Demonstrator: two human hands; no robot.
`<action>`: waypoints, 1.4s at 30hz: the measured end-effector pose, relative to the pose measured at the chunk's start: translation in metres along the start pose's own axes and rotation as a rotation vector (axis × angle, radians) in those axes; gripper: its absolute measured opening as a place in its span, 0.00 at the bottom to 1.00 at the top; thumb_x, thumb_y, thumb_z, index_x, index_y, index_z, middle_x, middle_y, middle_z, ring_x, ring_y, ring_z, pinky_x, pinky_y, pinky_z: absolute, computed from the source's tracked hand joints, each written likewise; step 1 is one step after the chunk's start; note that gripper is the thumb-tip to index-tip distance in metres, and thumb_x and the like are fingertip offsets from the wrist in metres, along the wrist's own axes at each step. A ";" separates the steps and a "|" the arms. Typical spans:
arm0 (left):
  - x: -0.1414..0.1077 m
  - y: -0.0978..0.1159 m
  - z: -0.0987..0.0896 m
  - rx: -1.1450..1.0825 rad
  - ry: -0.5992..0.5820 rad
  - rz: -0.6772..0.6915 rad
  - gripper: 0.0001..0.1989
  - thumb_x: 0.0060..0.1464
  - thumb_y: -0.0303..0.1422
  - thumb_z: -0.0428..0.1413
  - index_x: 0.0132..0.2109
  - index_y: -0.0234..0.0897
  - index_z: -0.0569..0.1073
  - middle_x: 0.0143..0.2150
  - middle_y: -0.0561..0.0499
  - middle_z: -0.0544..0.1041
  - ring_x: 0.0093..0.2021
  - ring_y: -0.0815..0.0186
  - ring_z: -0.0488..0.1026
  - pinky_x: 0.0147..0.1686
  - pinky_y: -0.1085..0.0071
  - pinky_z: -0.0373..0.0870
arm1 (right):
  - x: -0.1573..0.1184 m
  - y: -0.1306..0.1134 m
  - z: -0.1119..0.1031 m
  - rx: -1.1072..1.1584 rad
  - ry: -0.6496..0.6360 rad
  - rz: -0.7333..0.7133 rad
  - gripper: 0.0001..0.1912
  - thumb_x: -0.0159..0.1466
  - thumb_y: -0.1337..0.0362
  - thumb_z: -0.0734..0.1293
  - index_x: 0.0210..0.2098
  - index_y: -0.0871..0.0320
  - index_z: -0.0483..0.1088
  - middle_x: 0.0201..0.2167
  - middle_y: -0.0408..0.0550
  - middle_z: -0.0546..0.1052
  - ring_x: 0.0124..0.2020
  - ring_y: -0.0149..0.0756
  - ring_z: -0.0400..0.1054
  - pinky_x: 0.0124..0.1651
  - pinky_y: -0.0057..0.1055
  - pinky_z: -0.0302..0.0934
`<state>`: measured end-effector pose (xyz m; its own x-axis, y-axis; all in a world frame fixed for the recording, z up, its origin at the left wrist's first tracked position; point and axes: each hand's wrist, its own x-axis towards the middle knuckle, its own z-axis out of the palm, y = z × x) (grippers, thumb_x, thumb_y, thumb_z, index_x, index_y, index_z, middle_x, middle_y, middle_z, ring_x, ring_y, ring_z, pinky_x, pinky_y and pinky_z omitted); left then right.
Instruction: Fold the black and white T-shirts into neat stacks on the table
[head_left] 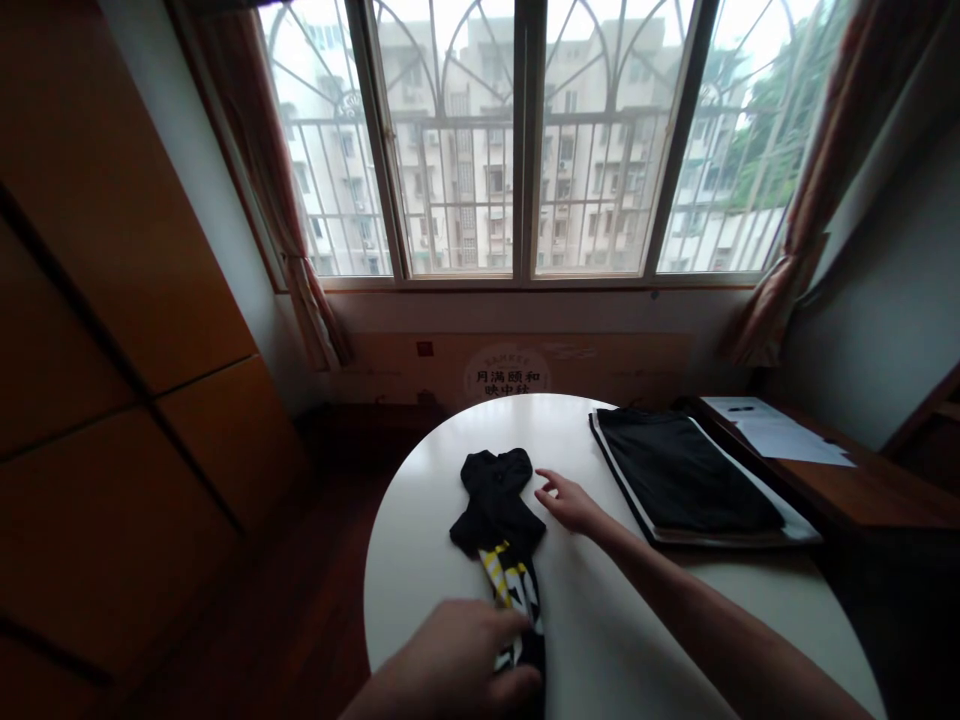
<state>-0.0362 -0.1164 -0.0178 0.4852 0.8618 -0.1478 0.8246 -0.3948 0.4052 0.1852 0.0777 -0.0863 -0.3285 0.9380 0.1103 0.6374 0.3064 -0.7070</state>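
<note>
A pair of dark socks [499,505] with yellow, white and black patterned parts lies crossed on the round white table [420,500]. Over the patterned part near the front is my left hand [465,655], its thumb and fingers apart; whether it touches the fabric is unclear. My right hand [568,502] is just right of the upper dark end, fingers extended and apart, holding nothing.
Folded black and white cloth [690,475] lies on the table's right side. Beyond it, papers [787,440] rest on a brown wooden surface [885,480]. Behind are a barred window [525,150] and curtains [817,190]; an orange-brown cabinet [112,300] stands left.
</note>
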 end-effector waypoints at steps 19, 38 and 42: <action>0.172 -0.134 -0.099 -0.368 0.694 -0.496 0.07 0.55 0.28 0.52 0.41 0.36 0.72 0.40 0.45 0.79 0.44 0.58 0.77 0.42 0.68 0.72 | 0.092 -0.038 -0.004 -0.039 0.142 0.234 0.14 0.56 0.66 0.66 0.42 0.57 0.74 0.45 0.53 0.78 0.51 0.47 0.70 0.52 0.39 0.63; -0.007 -0.012 -0.358 0.594 0.977 -0.286 0.16 0.64 0.39 0.54 0.52 0.34 0.76 0.38 0.51 0.76 0.43 0.61 0.70 0.53 0.61 0.65 | 0.010 -0.142 -0.319 -0.212 0.666 -0.444 0.13 0.57 0.65 0.62 0.38 0.62 0.75 0.31 0.49 0.78 0.33 0.39 0.70 0.38 0.34 0.63; -0.024 0.026 -0.387 0.660 1.116 -0.347 0.25 0.70 0.45 0.45 0.47 0.27 0.77 0.40 0.48 0.76 0.45 0.60 0.72 0.53 0.57 0.66 | -0.014 -0.167 -0.357 -0.063 0.724 -0.401 0.10 0.61 0.64 0.64 0.40 0.61 0.73 0.31 0.48 0.76 0.29 0.36 0.69 0.33 0.31 0.63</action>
<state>-0.1387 -0.0239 0.3454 -0.0105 0.6202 0.7844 0.9943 0.0897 -0.0576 0.3322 0.0714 0.2803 -0.0230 0.6215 0.7831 0.6120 0.6281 -0.4805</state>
